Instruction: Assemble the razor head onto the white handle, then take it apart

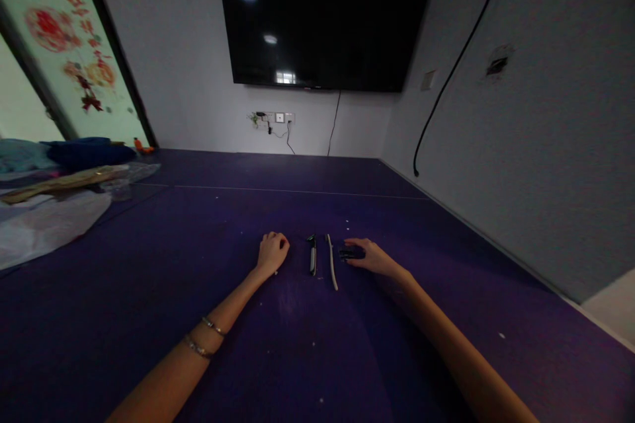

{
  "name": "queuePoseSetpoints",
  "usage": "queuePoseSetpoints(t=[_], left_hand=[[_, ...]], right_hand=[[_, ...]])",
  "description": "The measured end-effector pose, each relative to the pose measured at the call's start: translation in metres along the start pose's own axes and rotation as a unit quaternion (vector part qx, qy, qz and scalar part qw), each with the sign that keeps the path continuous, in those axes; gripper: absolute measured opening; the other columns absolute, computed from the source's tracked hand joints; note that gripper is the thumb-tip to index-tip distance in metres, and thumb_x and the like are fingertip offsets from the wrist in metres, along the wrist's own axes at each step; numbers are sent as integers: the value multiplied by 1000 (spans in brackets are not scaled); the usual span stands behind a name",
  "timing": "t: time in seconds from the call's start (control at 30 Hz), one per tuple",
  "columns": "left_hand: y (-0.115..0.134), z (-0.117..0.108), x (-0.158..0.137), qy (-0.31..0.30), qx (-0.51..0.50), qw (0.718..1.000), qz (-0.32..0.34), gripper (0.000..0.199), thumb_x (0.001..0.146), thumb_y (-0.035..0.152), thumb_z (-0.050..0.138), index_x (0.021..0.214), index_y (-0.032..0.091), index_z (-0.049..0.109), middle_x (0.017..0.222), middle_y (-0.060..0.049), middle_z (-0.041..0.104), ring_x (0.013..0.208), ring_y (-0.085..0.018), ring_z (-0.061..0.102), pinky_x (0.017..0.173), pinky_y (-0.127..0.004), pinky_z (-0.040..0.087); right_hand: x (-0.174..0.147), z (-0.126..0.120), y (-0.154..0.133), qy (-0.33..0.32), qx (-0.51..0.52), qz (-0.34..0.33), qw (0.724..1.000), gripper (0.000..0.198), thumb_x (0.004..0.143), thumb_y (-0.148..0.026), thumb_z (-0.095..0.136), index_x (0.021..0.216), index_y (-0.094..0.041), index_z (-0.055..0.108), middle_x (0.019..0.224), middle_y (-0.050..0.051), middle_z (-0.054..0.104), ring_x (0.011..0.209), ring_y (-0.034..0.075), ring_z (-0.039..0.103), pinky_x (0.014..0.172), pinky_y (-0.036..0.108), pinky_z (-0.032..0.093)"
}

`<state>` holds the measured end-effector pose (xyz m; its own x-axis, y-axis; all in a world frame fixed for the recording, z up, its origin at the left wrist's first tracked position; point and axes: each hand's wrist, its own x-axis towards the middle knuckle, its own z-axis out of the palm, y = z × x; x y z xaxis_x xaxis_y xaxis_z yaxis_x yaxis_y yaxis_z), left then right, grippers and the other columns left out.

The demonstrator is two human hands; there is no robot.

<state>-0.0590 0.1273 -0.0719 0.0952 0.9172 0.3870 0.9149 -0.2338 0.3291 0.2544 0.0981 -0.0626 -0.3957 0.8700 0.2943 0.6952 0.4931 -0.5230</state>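
On the purple surface, a razor (313,258) with a dark head and a grey-and-black handle lies lengthwise. Just right of it is a pale toothbrush (332,266), roughly parallel to the razor. My left hand (272,253) rests left of the razor, apart from it, fingers curled in a loose fist with nothing seen in them. With thumb and fingers, my right hand (371,258) grips a small black object (348,254) beside the toothbrush; its kind is too dark to make out.
A purple tabletop (278,211) extends to the grey walls. At the far left lie a clear plastic sheet (54,225), a long wooden-looking piece (64,184) and blue cloth (92,153). A black cable (456,66) hangs along the right wall. A television (327,20) is mounted ahead.
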Motion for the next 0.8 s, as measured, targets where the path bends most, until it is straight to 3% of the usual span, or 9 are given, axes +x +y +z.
queuePoseSetpoints(t=[0.3, 0.47, 0.57, 0.67, 0.8], left_hand=[[-1, 0, 1, -4, 4, 1000, 6, 20, 84, 22, 45, 83, 17, 64, 91, -8, 62, 90, -21, 54, 82, -32, 41], [-7, -3, 8, -5, 16, 1000, 3, 18, 84, 22, 45, 83, 17, 62, 90, -8, 62, 89, -20, 55, 83, -32, 41], [-13, -8, 12, -6, 34, 999, 8, 18, 84, 22, 45, 86, 16, 61, 92, -9, 61, 93, -22, 55, 85, -33, 41], [-19, -11, 13, -10, 57, 998, 21, 20, 84, 23, 44, 94, 15, 60, 104, -12, 60, 103, -24, 53, 90, -36, 39], [-25, -9, 14, -14, 84, 996, 28, 31, 86, 27, 41, 109, 13, 56, 130, -17, 48, 124, -31, 39, 102, -45, 28]], right_hand=[[-2, -3, -4, 23, -1, 0, 1000, 48, 70, -34, 66, 116, -21, 57, 118, 9, 60, 108, 24, 55, 89, 40, 46], [-11, -13, 23, 96, -60, 15, 993, 32, 81, -29, 52, 109, -19, 62, 113, 10, 63, 107, 23, 56, 94, 41, 43], [-24, -18, 45, 100, -127, 41, 986, 34, 83, -27, 47, 110, -14, 63, 117, 13, 61, 112, 24, 53, 99, 39, 39], [-39, -22, 61, 90, -171, 72, 979, 38, 85, -29, 43, 113, -13, 61, 124, 14, 56, 118, 25, 49, 101, 40, 37], [-50, -22, 67, 94, -190, 108, 971, 39, 86, -33, 41, 116, -17, 60, 129, 12, 53, 122, 26, 45, 102, 43, 35]])
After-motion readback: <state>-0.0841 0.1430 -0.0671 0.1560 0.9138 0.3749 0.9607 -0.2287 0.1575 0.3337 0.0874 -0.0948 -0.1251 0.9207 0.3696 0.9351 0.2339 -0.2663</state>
